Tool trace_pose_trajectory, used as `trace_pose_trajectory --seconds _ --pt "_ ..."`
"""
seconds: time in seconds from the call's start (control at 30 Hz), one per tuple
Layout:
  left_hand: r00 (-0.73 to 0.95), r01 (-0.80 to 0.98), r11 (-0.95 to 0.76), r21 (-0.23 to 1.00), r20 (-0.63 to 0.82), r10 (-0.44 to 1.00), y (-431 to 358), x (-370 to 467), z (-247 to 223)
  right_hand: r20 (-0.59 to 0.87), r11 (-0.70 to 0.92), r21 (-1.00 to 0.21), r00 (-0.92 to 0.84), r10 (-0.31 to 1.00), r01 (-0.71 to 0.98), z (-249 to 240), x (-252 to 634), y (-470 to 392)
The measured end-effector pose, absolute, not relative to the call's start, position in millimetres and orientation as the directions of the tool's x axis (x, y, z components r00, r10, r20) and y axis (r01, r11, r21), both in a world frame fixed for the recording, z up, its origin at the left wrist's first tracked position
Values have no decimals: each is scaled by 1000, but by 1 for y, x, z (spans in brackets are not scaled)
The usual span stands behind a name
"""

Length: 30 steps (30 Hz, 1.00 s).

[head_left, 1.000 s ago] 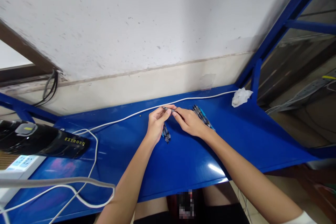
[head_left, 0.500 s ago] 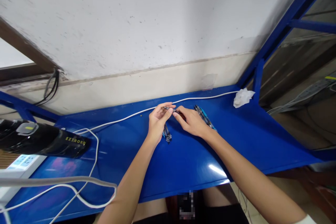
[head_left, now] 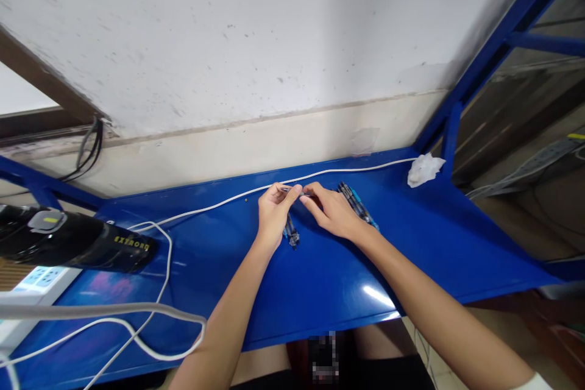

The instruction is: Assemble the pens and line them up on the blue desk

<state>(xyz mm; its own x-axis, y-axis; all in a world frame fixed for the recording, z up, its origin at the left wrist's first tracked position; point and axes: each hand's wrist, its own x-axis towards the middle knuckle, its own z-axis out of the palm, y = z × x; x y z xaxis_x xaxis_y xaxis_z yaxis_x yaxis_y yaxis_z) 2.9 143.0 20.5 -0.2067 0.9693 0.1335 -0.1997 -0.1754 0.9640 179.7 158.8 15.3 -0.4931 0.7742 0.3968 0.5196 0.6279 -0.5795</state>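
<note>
Clearly, the far left of the frame is the most crowded side: a black bottle [head_left: 77, 241] with yellow lettering lies on its side in the picture, its base pointing toward the centre. Just below it, at the lower left, is a white socket block [head_left: 43, 280]. A thick grey cable [head_left: 105, 309] crosses in front of the block, and a thin white cable [head_left: 169, 256] loops over the blue counter [head_left: 320, 292], with a long stretch running along the back toward the right. Dark wires [head_left: 94, 149] hang above the bottle, by the wall [head_left: 256, 42].

Near the centre, a small yellowish speck [head_left: 246, 200] sits on the counter, left of the left hand [head_left: 274, 213]. That hand pinches a slim, pen-like piece [head_left: 304, 194] between thumb and fingers, the piece lying roughly level across the picture. A small group of dark and blue pens [head_left: 291, 235] lies on the counter, partly hidden beneath the left hand. The right hand [head_left: 333, 212] closes its thumb and fingertips on the piece's other end, so the hands are close together with a narrow gap between them.

Just beyond the right hand, a second bundle of pens [head_left: 356, 202], black with blue parts, lies slanted. Farther right, crumpled white tissue [head_left: 425, 169] sits at the cable's end, beside the blue metal frame [head_left: 450, 137].
</note>
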Motion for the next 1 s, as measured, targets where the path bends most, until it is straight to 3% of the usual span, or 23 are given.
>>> trace_pose_trajectory --seconds 0.27,0.5,0.7,1.0 --pt "-223 -168 -170 971 131 966 144 3 19 397 623 -591 -488 778 512 15 181 159" --pt "-236 -150 -171 974 133 963 143 3 20 448 682 -509 -516 730 525 16 180 160" --pt "-269 -133 -174 976 133 954 146 -2 17 428 623 -582 -455 781 523 14 183 160" --pt "-270 -281 -183 942 106 957 149 -9 19 492 654 -470 -439 752 593 17 184 164"
